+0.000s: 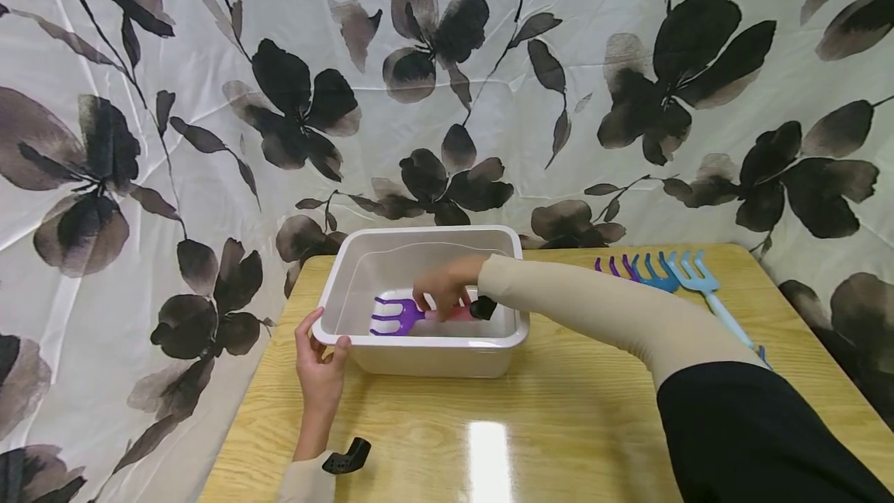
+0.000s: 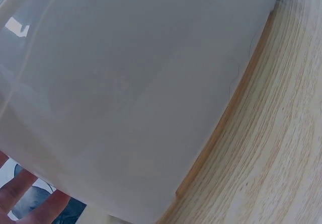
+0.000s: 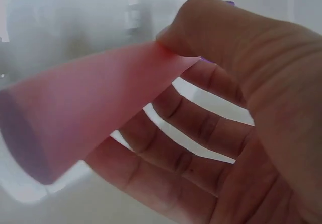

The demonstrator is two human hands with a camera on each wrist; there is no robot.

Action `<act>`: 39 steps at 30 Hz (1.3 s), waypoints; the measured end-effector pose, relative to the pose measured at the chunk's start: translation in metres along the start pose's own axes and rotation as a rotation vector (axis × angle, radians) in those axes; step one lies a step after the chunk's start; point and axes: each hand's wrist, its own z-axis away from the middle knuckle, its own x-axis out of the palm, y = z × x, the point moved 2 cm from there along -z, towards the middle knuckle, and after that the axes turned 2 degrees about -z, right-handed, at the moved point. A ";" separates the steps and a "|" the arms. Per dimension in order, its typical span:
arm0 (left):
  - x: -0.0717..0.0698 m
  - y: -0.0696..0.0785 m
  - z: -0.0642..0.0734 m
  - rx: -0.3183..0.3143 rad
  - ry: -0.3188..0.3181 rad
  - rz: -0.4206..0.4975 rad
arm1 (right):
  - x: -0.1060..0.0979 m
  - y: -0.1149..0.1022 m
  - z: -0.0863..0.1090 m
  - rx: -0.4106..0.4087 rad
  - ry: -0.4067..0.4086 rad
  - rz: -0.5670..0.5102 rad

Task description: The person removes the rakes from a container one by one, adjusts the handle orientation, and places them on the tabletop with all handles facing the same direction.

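A white plastic tub (image 1: 433,359) stands at the back of the table. Inside it is a toy hand rake (image 1: 400,317) with purple tines pointing left and a pink handle (image 3: 95,93). My right hand (image 1: 447,286) reaches down into the tub and pinches that handle between thumb and fingers, as the right wrist view shows close up. At the tub's front left corner, my left hand (image 1: 321,371) grips the rim, thumb at the front and fingers along the left side. The left wrist view mostly holds the tub's wall (image 2: 126,98), with a few fingers (image 2: 48,206) at the lower left.
To the right of the tub, partly behind my right arm, lie a light blue rake (image 1: 722,309), a darker blue rake (image 1: 654,278) and purple tines (image 1: 616,267). The wooden table (image 1: 419,433) ends at a floral cloth (image 1: 447,123) behind it.
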 end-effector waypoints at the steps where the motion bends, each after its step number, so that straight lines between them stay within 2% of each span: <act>1: -0.001 0.000 0.000 -0.001 0.000 -0.008 | -0.004 0.000 0.004 -0.014 0.013 -0.006; 5: -0.002 0.000 -0.001 -0.003 -0.007 -0.015 | -0.020 -0.001 0.020 -0.082 0.079 -0.019; 9: -0.002 0.000 -0.001 -0.002 -0.012 -0.007 | -0.033 -0.003 0.038 -0.147 0.149 0.017; 16: -0.002 -0.002 -0.001 0.004 -0.020 0.001 | -0.045 0.002 0.070 -0.192 0.250 0.048; 22: -0.002 -0.002 0.001 0.008 -0.013 0.019 | -0.051 0.010 0.099 -0.179 0.327 0.051; 28: 0.001 -0.003 0.005 0.000 -0.016 0.044 | -0.052 0.029 0.133 -0.135 0.399 0.020; 34: 0.001 -0.003 0.003 -0.009 -0.012 0.044 | -0.048 0.057 0.163 -0.140 0.486 -0.005; 39: -0.001 -0.004 0.004 -0.003 -0.024 0.040 | -0.036 0.085 0.187 -0.109 0.538 -0.077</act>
